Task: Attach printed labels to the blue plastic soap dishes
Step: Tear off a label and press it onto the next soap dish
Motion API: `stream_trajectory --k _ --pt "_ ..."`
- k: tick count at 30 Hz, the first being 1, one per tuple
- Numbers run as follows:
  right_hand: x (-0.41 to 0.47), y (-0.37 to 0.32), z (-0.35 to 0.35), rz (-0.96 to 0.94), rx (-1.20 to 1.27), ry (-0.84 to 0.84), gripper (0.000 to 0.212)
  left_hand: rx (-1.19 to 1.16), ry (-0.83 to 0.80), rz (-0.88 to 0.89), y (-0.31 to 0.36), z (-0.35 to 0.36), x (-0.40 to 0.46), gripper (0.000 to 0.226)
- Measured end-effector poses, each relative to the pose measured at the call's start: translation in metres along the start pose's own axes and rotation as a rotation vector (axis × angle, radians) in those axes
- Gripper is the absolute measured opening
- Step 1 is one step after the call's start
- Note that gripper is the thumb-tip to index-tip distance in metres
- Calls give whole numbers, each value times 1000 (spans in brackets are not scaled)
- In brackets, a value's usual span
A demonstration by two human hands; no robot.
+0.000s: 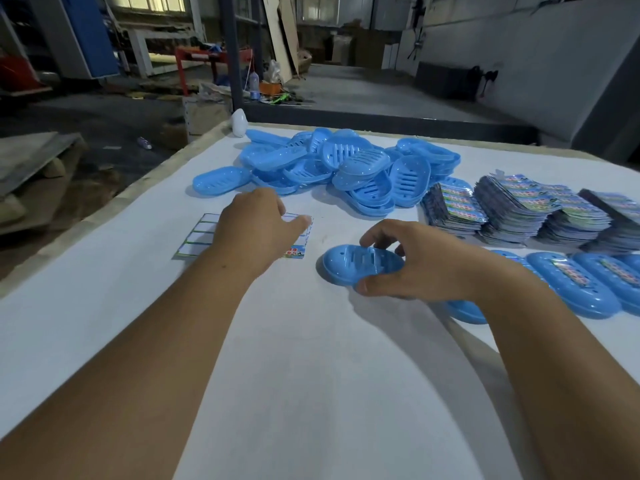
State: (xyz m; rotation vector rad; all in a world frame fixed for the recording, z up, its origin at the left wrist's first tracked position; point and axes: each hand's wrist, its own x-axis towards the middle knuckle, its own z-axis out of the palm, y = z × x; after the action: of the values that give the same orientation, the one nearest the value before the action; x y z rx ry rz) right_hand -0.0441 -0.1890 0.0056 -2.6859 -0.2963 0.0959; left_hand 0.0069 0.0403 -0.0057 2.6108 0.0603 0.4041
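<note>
Steadying a dish [362, 265] on the worktop [294, 341], the right hand [415, 261] curls its grip round it; just left of the dish, left fingers [298, 221] press the label sheet [199, 237], likely peeling one.

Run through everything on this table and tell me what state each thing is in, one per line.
Left hand: on the sticker sheet, fingers curled at its edge.
Sticker sheet: flat, mostly peeled.
Right hand: grips one soap dish.
Soap dish: unlabeled, on the table.
Dish pile: loose heap, unlabeled.
Label stacks: stacked, leaning.
Finished dishes: labeled, in a row.
</note>
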Motion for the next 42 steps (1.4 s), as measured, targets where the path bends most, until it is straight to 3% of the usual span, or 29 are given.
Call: stream_trajectory --k 4,12,16,19,23,28,34,42 --pt "1 -1 0 -19 37 61 65 -7 -96 -35 -3 -3 -2 59" --pt "2 0 1 -62 66 168 70 -392 -109 -165 -4 2 7 71" --pt "3 -1 2 -65 71 209 66 -591 -144 -236 -7 3 13 62" --pt "5 -3 5 -66 104 291 47 -602 -78 -193 0 -1 13 47" --pt "9 -12 7 -49 369 410 23 -904 -101 -131 17 -7 5 48" --pt "7 -22 6 -56 714 327 31 -1244 -213 -93 33 2 -3 54" --pt "9 -16 -1 1 740 428 29 -1072 -222 -94 33 6 -3 43" --pt "13 -8 -2 49 699 473 28 -855 -223 1 34 1 -10 49"
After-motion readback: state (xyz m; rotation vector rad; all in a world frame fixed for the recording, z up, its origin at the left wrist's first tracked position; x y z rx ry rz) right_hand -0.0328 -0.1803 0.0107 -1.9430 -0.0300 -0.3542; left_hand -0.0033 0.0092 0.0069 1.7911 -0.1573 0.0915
